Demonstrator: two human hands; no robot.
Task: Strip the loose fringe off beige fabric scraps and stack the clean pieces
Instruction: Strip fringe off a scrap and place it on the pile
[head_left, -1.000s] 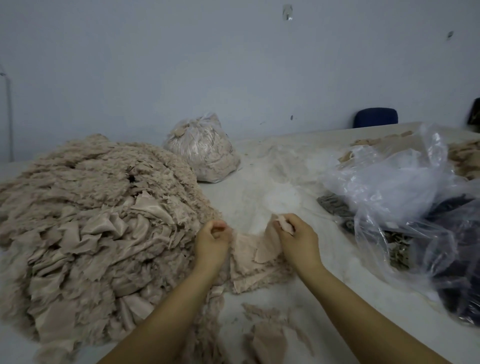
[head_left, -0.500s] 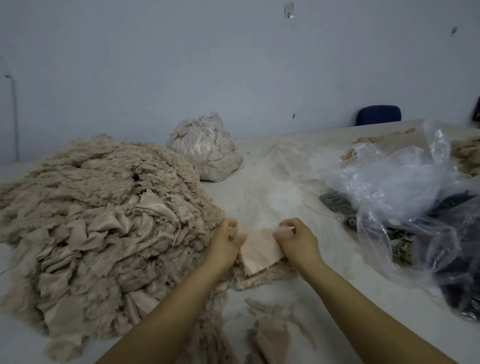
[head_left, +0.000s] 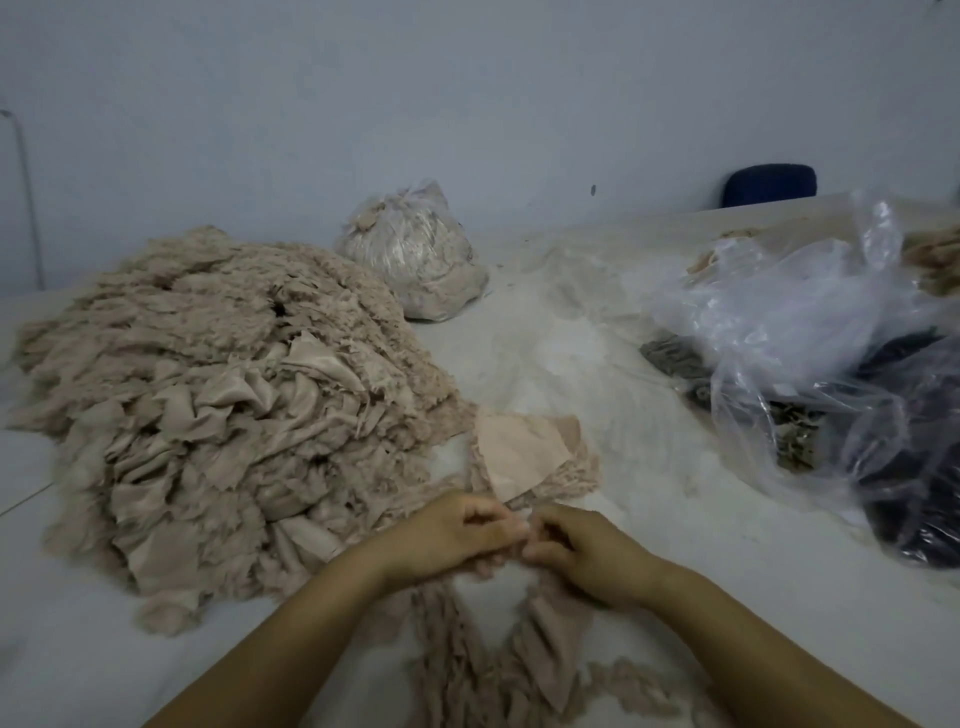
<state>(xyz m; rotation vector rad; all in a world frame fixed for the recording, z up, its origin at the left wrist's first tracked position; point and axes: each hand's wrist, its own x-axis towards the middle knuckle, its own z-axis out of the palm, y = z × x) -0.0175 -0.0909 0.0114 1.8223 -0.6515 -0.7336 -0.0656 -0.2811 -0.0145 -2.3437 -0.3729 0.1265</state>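
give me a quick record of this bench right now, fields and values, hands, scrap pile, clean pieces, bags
left hand: fingers curled, pinching beige fabric
right hand: fingers curled, pinching the same fabric, fingertips meeting the left's
scrap pile: large beige heap, left of the hands
clean pieces: small flat stack just beyond the hands
stripped fringe: loose strands near the forearms
tied bag: beige contents, behind the pile
open clear bags: right side, dark contents

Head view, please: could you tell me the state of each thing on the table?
Left hand: fingers curled, pinching beige fabric scrap.
Right hand: pinching the same scrap.
Smooth beige cut piece: lying flat on small stack.
Big beige scrap heap: piled, untouched.
Far clear plastic bag: tied, full.
Near clear plastic bag: open, crumpled.
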